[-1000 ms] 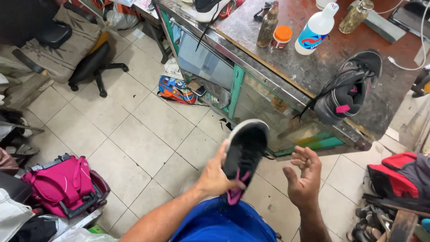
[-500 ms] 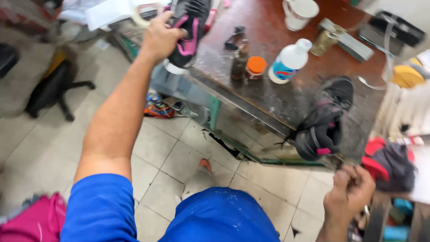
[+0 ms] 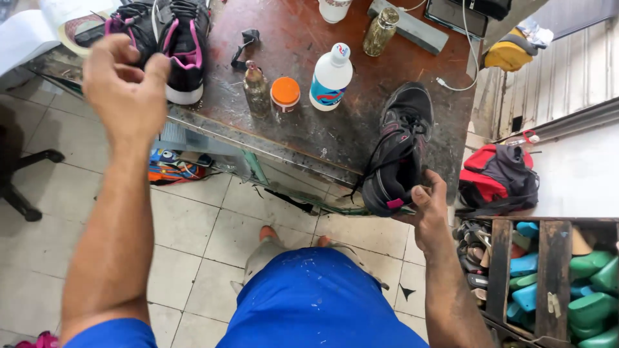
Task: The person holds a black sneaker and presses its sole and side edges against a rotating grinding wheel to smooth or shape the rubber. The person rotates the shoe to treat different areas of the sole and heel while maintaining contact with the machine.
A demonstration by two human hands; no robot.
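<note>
At table edge, black shoe [image 3: 398, 154] gripped by right hand [image 3: 431, 209]

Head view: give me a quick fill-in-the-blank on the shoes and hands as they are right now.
1. The right hand grips the heel of the black shoe at the table's ____ edge.
2. The left hand is raised, holding ____.
3. The pair of shoes on the worktable has ____ laces.
4. The small jar beside the white bottle has an ____ lid.

Missing words: near; nothing; pink; orange
</note>
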